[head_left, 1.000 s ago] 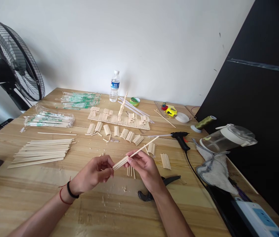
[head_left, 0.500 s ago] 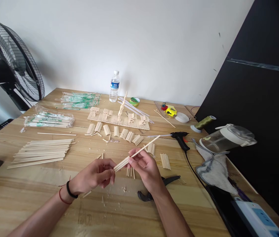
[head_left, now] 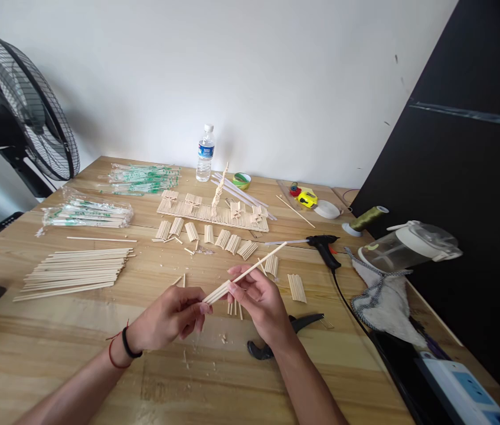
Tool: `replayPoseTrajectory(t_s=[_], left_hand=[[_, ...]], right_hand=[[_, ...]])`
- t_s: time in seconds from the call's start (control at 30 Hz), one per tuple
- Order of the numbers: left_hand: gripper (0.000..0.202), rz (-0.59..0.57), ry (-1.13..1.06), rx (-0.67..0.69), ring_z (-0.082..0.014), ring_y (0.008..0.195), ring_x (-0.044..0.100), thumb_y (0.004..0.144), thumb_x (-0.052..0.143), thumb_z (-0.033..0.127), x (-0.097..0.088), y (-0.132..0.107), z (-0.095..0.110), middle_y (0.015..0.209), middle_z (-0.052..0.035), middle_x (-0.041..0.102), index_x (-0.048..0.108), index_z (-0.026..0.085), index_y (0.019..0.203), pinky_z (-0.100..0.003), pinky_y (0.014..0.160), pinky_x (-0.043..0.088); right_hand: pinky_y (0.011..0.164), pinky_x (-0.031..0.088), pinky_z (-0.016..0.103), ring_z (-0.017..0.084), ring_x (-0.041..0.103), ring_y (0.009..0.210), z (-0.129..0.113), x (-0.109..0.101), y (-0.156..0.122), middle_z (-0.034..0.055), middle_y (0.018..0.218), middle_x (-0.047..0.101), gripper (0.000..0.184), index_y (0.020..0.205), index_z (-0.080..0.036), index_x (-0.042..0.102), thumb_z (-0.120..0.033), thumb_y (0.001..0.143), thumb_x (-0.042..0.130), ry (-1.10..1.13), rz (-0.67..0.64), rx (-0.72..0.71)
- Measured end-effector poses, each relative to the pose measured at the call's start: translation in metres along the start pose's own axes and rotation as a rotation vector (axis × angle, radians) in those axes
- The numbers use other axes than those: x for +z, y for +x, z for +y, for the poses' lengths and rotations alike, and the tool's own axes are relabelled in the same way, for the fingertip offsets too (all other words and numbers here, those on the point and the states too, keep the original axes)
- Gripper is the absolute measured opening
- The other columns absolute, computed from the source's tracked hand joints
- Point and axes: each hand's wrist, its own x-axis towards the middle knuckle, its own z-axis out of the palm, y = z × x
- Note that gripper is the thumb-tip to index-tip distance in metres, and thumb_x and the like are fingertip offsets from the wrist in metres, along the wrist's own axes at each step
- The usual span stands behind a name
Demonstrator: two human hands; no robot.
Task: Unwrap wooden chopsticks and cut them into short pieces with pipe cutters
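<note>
Between my two hands I hold a few thin wooden chopsticks (head_left: pixel 217 293) side by side, one reaching much further up to the right. My left hand (head_left: pixel 181 316) pinches their lower left ends. My right hand (head_left: pixel 258 298) grips them further along, thumb on top. Short cut pieces (head_left: pixel 235 309) lie on the table behind the hands, partly hidden. Under my right wrist is a black-handled tool (head_left: pixel 307 321), its middle covered by my arm. Small slatted panels (head_left: pixel 222 239) of cut sticks lie in a row beyond, before a long slatted base (head_left: pixel 223 218) with raised parts.
Loose chopsticks (head_left: pixel 77 274) lie at left, near wrapped bundles (head_left: pixel 88 213). A glue gun (head_left: pixel 324 248) trails its cord at right, beside a cloth (head_left: pixel 382 304) and clear jug (head_left: pixel 398 251). A water bottle (head_left: pixel 205 154) stands by the wall; a fan (head_left: pixel 28 112) is at left.
Both hands keep their hold on the chopsticks and have barely moved. The chopstick end that showed below my left hand before is no longer visible there.
</note>
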Motion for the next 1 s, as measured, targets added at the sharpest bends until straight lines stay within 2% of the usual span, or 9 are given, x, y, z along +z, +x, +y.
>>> replayPoseTrajectory(t_s=[0.23, 0.4, 0.5, 0.57, 0.63, 0.7, 0.8, 1.0], left_hand=[[0.048, -0.023, -0.037, -0.066, -0.0080, 0.047, 0.049, 0.099, 0.053, 0.060, 0.003, 0.001, -0.007, 0.064, -0.0013, 0.062, 0.064, 0.014, 0.086, -0.019, 0.046, 0.035], [0.048, 0.010, -0.031, -0.051, -0.0075, 0.044, 0.048, 0.102, 0.047, 0.059, 0.004, 0.000, -0.007, 0.063, -0.0003, 0.062, 0.061, 0.016, 0.085, -0.019, 0.044, 0.037], [0.046, 0.071, -0.039, -0.071, -0.0078, 0.042, 0.049, 0.100, 0.051, 0.057, 0.002, 0.002, -0.006, 0.061, 0.0010, 0.061, 0.059, 0.017, 0.080, -0.019, 0.042, 0.036], [0.044, 0.111, -0.059, -0.090, -0.0079, 0.042, 0.049, 0.098, 0.053, 0.055, 0.001, 0.003, -0.007, 0.059, 0.0016, 0.060, 0.059, 0.017, 0.077, -0.019, 0.041, 0.035], [0.044, 0.136, -0.082, -0.106, -0.0081, 0.041, 0.049, 0.097, 0.055, 0.055, 0.002, 0.004, -0.009, 0.059, 0.0014, 0.060, 0.058, 0.017, 0.076, -0.019, 0.041, 0.035], [0.043, 0.145, -0.107, -0.116, -0.0081, 0.041, 0.049, 0.096, 0.055, 0.056, 0.003, 0.004, -0.011, 0.060, 0.0010, 0.061, 0.059, 0.017, 0.078, -0.019, 0.040, 0.034], [0.044, 0.148, -0.143, -0.115, -0.0080, 0.041, 0.050, 0.095, 0.055, 0.057, 0.004, 0.005, -0.012, 0.060, 0.0009, 0.061, 0.060, 0.016, 0.080, -0.019, 0.041, 0.033], [0.046, 0.168, -0.180, -0.106, -0.0077, 0.040, 0.049, 0.094, 0.056, 0.059, 0.004, 0.008, -0.012, 0.059, 0.0011, 0.060, 0.061, 0.015, 0.082, -0.019, 0.040, 0.031]], right_hand=[[0.070, 0.057, 0.032, 0.017, 0.065, 0.068, 0.003, 0.000, 0.000, 0.0001, 0.078, 0.066, 0.032, 0.104, -0.023, 0.067, -0.045, 0.085, 0.079, 0.008, -0.049, -0.002], [0.076, 0.058, 0.034, 0.018, 0.068, 0.074, -0.003, 0.002, 0.001, 0.0009, 0.083, 0.066, 0.033, 0.108, -0.023, 0.066, -0.048, 0.089, 0.075, -0.039, -0.081, 0.030], [0.084, 0.057, 0.038, 0.022, 0.069, 0.088, -0.005, -0.006, 0.004, 0.0050, 0.095, 0.068, 0.033, 0.109, -0.023, 0.068, -0.051, 0.092, 0.070, -0.243, -0.060, -0.012], [0.094, 0.054, 0.044, 0.027, 0.066, 0.101, -0.005, -0.015, 0.006, 0.0077, 0.107, 0.068, 0.033, 0.111, -0.025, 0.069, -0.047, 0.088, 0.076, -0.480, -0.016, -0.078], [0.106, 0.047, 0.050, 0.031, 0.060, 0.116, -0.003, -0.023, 0.007, 0.0084, 0.119, 0.065, 0.043, 0.117, -0.027, 0.069, -0.037, 0.078, 0.086, -0.692, -0.006, -0.082], [0.113, 0.041, 0.052, 0.033, 0.053, 0.128, -0.001, -0.028, 0.007, 0.0080, 0.126, 0.061, 0.058, 0.122, -0.029, 0.068, -0.027, 0.070, 0.091, -0.820, -0.056, -0.023], [0.115, 0.040, 0.050, 0.032, 0.050, 0.132, 0.001, -0.028, 0.006, 0.0074, 0.129, 0.059, 0.063, 0.123, -0.028, 0.068, -0.021, 0.065, 0.093, -0.913, -0.129, 0.039], [0.113, 0.042, 0.047, 0.031, 0.054, 0.128, -0.002, -0.023, 0.006, 0.0074, 0.128, 0.060, 0.058, 0.122, -0.026, 0.068, -0.020, 0.070, 0.092, -0.981, -0.159, 0.052]])
